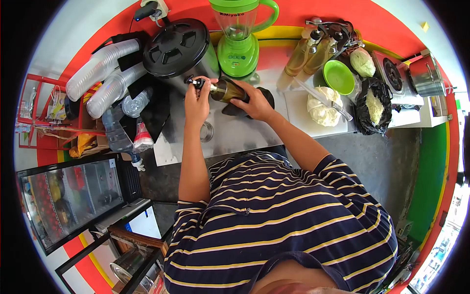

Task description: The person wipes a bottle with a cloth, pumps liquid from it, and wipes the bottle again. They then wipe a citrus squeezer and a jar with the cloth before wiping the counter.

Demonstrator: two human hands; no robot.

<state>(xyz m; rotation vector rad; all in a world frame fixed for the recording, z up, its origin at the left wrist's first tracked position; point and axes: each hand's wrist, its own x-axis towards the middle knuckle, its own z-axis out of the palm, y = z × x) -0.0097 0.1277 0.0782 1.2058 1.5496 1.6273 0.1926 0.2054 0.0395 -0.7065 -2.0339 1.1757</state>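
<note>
My left hand [198, 98] is closed around the black pump top [195, 82] of a bottle. The bottle's body [226, 91], holding a dark yellowish liquid, lies sideways between my hands. My right hand [255, 102] grips its base end. Beneath my right hand is a black cloth [235, 110] on the metal counter [230, 132]. A small round metal container [206, 131] stands beside my left wrist.
Behind my hands stand a black lidded bin [177, 48] and a green blender [238, 54]. To the right are two pump bottles [299, 56], a green bowl [339, 77], and a cabbage [320, 111] with a knife [341, 110] on a white board [304, 122]. Stacked plastic cups [103, 68] are left.
</note>
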